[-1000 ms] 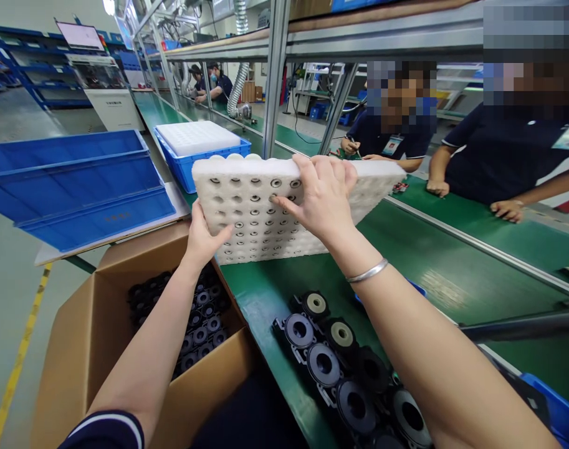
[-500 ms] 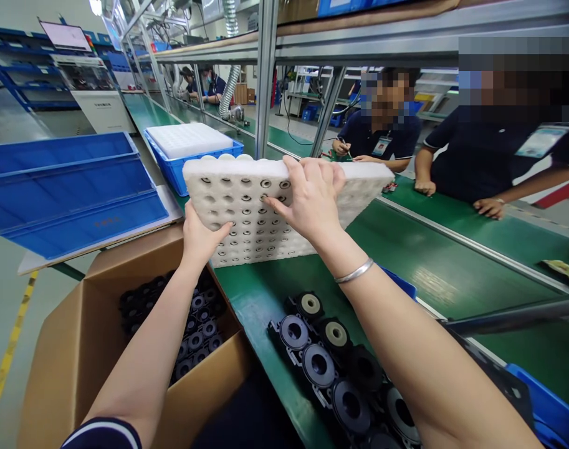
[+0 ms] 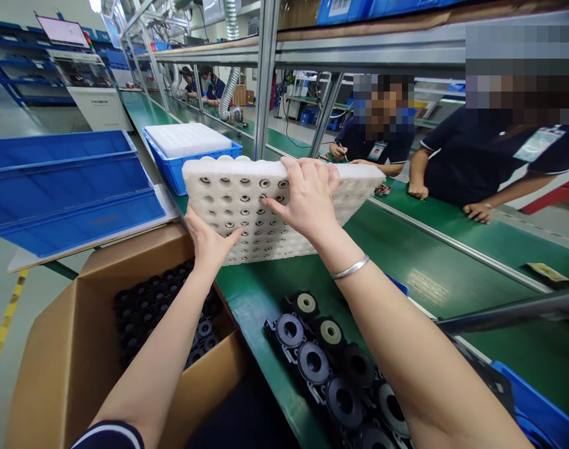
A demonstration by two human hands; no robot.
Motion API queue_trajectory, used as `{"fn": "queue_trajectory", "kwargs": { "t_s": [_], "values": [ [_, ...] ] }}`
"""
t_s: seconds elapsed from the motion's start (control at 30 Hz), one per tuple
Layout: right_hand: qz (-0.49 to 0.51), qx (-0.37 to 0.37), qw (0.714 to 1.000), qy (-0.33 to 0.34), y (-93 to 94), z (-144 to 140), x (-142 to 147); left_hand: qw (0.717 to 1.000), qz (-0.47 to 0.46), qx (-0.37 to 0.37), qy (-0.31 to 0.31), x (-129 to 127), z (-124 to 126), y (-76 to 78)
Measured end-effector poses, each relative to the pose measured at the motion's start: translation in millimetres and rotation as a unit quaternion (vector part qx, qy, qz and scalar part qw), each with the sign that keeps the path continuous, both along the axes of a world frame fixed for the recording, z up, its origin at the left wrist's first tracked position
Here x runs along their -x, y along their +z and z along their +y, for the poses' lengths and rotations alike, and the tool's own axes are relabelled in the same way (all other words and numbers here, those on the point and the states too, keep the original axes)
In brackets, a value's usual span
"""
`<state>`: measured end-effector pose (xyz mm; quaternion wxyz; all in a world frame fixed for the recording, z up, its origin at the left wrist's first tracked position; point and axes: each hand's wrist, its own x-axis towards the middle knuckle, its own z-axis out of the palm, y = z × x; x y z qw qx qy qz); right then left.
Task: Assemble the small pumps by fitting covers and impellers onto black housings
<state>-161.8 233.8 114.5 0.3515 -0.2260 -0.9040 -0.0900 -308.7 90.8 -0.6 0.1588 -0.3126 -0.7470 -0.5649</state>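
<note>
Both my hands hold a white foam tray (image 3: 260,243) tilted up on edge above the green bench. Rows of round pockets cover its near face, several with small dark-rimmed rings in them. My left hand (image 3: 209,237) grips its lower left side, thumb on the face and fingers hidden behind. Over the top edge curl the fingers of my right hand (image 3: 310,193), its thumb against the pockets. Below it on the bench lie several black round speaker-like parts (image 3: 313,363), two with cream-coloured centres. An open cardboard box (image 3: 55,349) at the left contains many similar black parts.
Left of the bench sit blue crates (image 3: 69,193). A blue bin (image 3: 172,168) behind the tray bears another white foam tray (image 3: 188,138). A metal post (image 3: 265,81) rises behind. Two co-workers stand across the green bench (image 3: 406,249); a dark bar (image 3: 503,312) crosses at right.
My left hand has slid slightly right along the foam tray, its thumb further onto the face. The tray stays nearly in place, and the view has shifted slightly.
</note>
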Motion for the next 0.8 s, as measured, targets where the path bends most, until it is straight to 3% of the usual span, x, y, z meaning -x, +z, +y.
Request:
{"fn": "queue_trajectory", "kwargs": {
  "t_s": [0.37,0.57,0.8],
  "values": [
    [0.024,-0.018,1.000,0.001,-7.3,-1,-3,0.991,-0.024,-0.038,0.125,-19,27,7.7],
    [0.013,-0.014,1.000,0.010,-7.2,0,-2,0.998,-0.031,-0.031,-0.052,10,-9,-1.1],
    [0.024,-0.012,1.000,0.009,-7.3,-3,-4,0.997,-0.010,-0.047,-0.068,29,-18,-4.8]
  ]
}}
